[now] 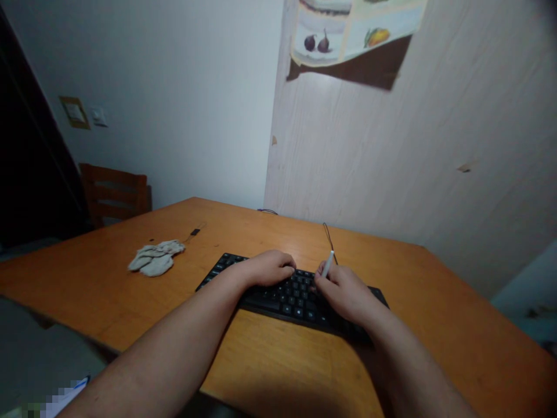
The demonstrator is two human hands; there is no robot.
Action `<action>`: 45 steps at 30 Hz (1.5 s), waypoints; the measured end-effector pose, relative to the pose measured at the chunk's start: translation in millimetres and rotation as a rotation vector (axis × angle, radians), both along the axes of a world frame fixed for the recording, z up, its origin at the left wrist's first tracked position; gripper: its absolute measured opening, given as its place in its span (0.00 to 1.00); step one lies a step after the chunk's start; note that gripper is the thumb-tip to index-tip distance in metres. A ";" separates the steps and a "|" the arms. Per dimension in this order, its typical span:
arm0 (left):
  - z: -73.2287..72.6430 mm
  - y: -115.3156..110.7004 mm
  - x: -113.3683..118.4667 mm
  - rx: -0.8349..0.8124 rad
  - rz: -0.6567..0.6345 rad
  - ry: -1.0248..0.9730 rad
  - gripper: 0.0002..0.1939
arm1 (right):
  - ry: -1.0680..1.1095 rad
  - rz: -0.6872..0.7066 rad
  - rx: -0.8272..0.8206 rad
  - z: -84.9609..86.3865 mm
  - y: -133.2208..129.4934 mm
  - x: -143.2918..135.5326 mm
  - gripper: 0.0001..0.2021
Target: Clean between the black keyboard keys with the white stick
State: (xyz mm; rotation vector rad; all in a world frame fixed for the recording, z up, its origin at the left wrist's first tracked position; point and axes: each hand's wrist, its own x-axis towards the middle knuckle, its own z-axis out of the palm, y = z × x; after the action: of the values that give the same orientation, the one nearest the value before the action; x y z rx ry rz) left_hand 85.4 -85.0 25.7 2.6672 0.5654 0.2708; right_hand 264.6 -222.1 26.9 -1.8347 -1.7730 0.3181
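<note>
One left hand (273,268), one right hand (346,288), one table (278,351)
The centre shows one keyboard (298,296), one white stick (328,264); the left, one cloth bundle (156,257), one chair (113,173); upper left, two wall plates (75,112); top, one poster (357,38).

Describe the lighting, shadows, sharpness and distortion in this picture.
Head view: dim light, nearly black at the left edge; same view: soft shadow on the table at its near side; same view: keyboard legends mostly too soft to read; same view: left forearm looks stretched toward the corner, probably wide-lens distortion; same view: pixelated patch, lower left.
</note>
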 end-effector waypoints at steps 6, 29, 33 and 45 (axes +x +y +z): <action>-0.4 1.1 1.3 0.002 -0.004 0.005 0.15 | 0.073 0.018 -0.021 3.0 -2.3 2.1 0.09; -6.3 11.9 6.4 0.058 -0.070 0.003 0.17 | 0.236 -0.035 0.219 -8.8 8.0 -14.8 0.07; -6.1 11.4 6.0 0.057 -0.075 0.005 0.17 | 0.157 0.009 0.182 -10.2 7.4 -15.4 0.06; -8.6 10.4 5.7 0.053 -0.053 -0.030 0.18 | 0.096 0.067 0.077 1.2 -4.2 -12.9 0.06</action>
State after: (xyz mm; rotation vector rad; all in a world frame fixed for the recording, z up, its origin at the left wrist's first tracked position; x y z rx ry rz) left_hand 91.0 -74.7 17.1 2.7191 0.4840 0.3145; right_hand 251.7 -226.3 28.1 -1.6821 -1.7590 0.3525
